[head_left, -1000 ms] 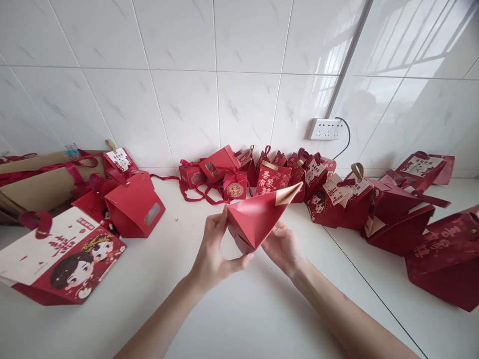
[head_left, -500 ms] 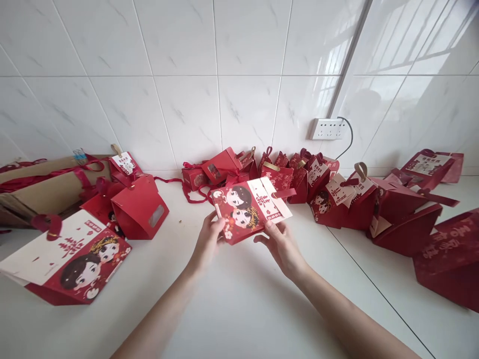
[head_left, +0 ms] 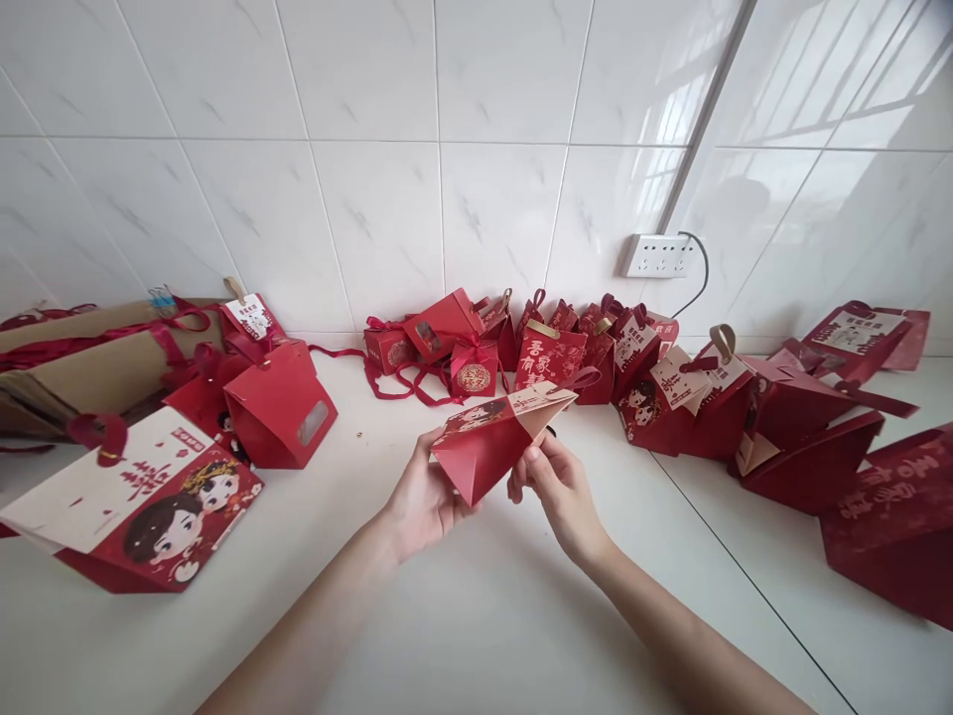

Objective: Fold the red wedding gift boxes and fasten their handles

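A red and cream gift box [head_left: 487,452] with a cartoon couple printed on it is held above the white tabletop, its plain red triangular side toward me. My left hand [head_left: 428,501] grips it at the lower left, the fingers running underneath. On the right, my right hand [head_left: 555,487] pinches the box's edge between thumb and fingers. A dark red ribbon loop [head_left: 582,378] sticks out at its top right. Just behind stands a small red box [head_left: 475,367] tied with a ribbon bow.
Several red gift boxes [head_left: 551,353] line the tiled wall. More stand at right, including a large one [head_left: 893,526]. At left are a box with the same couple [head_left: 179,526], a plain red box [head_left: 279,407] and a brown carton [head_left: 111,348]. A power strip [head_left: 659,256] hangs on the wall.
The box has been tipped and turned, so its red side now faces me instead of the printed front. My left hand has shifted beneath it, and the small bow-tied box behind has come into view.
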Demonstrator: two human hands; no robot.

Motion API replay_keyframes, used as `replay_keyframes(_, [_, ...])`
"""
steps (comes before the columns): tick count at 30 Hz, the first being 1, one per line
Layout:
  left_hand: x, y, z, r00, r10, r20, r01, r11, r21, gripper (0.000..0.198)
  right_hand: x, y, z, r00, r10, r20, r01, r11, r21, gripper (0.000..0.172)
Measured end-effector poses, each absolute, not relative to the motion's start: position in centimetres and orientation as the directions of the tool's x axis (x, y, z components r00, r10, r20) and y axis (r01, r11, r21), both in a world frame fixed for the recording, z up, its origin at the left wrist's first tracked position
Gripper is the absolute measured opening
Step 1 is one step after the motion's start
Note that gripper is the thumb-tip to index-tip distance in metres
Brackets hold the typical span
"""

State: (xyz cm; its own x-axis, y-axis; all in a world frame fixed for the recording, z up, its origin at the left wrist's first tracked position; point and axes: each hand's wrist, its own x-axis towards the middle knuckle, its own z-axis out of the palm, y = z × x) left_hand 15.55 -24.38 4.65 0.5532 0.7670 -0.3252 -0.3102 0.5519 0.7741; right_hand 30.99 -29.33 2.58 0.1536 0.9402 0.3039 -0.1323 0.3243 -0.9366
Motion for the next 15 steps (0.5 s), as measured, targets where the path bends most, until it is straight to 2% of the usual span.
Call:
replay_keyframes(3, [15.65,-24.45,4.60,0.564,0.772,-0.292,-0.323,0.532,0.783,0.041,30.92,-29.36,2.54,0.173,0.938,0.301,-0.127,0.324,-0.937,0.042])
replay_keyframes(7, [15.59,-24.57,4.42,0.554,0.815,-0.170,-0.317,0.395,0.862,0.035,31.06,-29.16,2.43,0.251,0.915,0.317,-0.171,0.364,-0.915,0.043])
replay_keyframes(11, [15.50,-24.56,4.12,0.589,0.804,-0.085,-0.272,0.297,0.915,0.044,31.33,-28.89,2.34,0.247,0.916,0.315,-0.225,0.371,-0.901,0.041])
replay_keyframes(15, [15.40,-24.43,4.03,0.611,0.791,0.023,-0.307,0.210,0.928,0.056,31.55,-28.74,2.20,0.278,0.911,0.305,-0.270,0.379,-0.885,0.038])
